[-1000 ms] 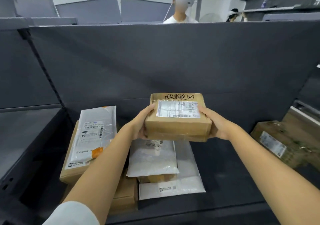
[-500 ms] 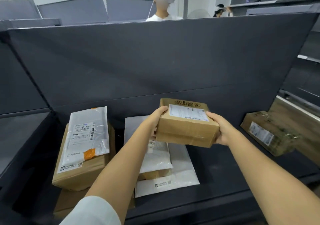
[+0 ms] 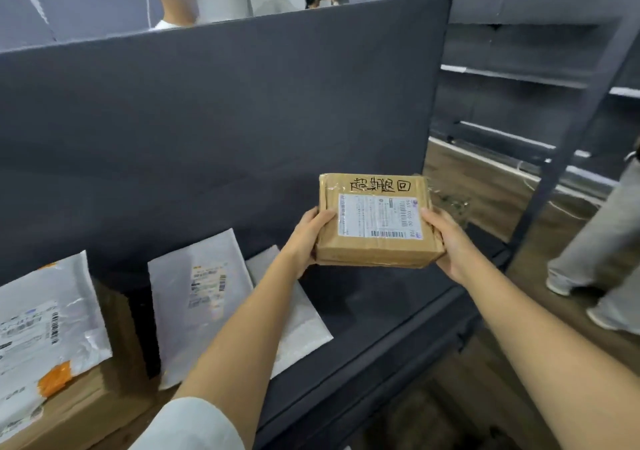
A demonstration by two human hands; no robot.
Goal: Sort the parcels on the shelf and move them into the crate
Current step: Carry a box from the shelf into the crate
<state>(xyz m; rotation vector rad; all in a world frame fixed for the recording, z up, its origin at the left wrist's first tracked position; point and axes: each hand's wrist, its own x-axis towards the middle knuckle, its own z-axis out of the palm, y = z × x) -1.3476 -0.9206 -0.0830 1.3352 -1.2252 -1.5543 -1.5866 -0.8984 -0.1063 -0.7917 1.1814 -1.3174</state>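
The cardboard parcel (image 3: pixel 375 219) is held above the right part of the shelf (image 3: pixel 381 311), label up, its long axis running left to right. The left hand (image 3: pixel 306 238) and right hand (image 3: pixel 450 242) each grip one end, thumbs on top. On the shelf lie three grey mailers (image 3: pixel 201 297), the leftmost atop one brown box (image 3: pixel 114 373).

Head cam, looks fwd/down, close over shelf (image 3: pixel 381 311).
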